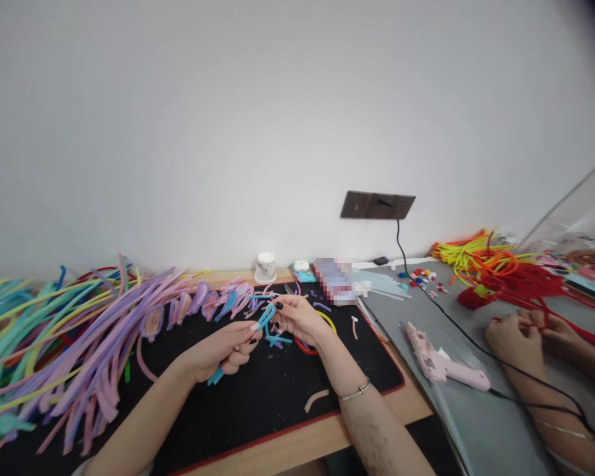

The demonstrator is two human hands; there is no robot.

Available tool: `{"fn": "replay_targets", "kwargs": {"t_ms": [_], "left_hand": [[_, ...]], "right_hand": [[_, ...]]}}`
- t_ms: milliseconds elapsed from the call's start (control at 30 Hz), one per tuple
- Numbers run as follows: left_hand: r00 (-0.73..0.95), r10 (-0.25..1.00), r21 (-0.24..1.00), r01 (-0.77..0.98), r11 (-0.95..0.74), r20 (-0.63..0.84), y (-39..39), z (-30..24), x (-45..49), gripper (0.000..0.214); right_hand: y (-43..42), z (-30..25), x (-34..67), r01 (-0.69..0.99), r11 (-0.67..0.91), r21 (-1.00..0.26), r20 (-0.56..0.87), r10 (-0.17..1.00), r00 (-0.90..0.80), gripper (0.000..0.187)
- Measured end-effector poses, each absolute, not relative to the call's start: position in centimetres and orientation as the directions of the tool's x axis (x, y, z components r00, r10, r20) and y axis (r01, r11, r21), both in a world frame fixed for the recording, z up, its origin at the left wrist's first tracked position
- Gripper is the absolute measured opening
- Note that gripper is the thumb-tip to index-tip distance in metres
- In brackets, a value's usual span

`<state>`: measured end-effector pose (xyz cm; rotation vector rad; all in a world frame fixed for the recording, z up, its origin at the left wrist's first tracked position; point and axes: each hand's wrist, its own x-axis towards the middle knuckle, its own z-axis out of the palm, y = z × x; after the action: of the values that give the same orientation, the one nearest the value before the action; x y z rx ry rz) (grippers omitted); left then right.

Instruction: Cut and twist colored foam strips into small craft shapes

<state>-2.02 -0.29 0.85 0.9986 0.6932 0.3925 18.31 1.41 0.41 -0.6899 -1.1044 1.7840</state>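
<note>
A blue pipe cleaner (264, 318), bent into a loop at its upper end, is held between my two hands above a black mat (258, 410). My left hand (228, 349) is closed around its middle, and the loose ends stick out below the fingers. At the loop's top, my right hand (295, 317) pinches it between thumb and fingers. Behind and under the hands lie short blue pieces (279, 341) and a row of coiled pink and purple pipe cleaners (208, 303). Yellow and red rings lie partly hidden behind my right wrist.
Long pastel pipe cleaners (79, 350) pile up at left. A white cup (265, 268) and a phone (334, 281) stand near the wall. At right lie a pink glue gun (443, 367) with a black cord, small pompoms (424, 279), and a co-worker's hands (530, 337) handling red pipe cleaners.
</note>
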Motion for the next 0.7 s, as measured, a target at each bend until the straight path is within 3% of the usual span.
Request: {"fn": "replay_targets", "kwargs": {"t_ms": [167, 400, 700], "left_hand": [[0.725, 0.582, 0.856, 0.019, 0.517, -0.368, -0.29, 0.81, -1.77, 0.035], [0.707, 0.612, 0.859, -0.011, 0.511, -0.355, -0.40, 0.63, -1.58, 0.035], [0.691, 0.629, 0.851, -0.036, 0.524, -0.358, -0.25, 0.61, -1.39, 0.032]], "right_hand": [[1.30, 0.41, 18.51, -0.330, -0.216, -0.919, -0.043, 0.886, -0.462, 0.036], [1.12, 0.68, 18.44, -0.225, -0.139, -0.964, -0.049, 0.929, -0.368, 0.033], [1.35, 0.06, 18.26, -0.234, -0.044, -0.971, 0.018, 0.967, -0.256, 0.030]]}}
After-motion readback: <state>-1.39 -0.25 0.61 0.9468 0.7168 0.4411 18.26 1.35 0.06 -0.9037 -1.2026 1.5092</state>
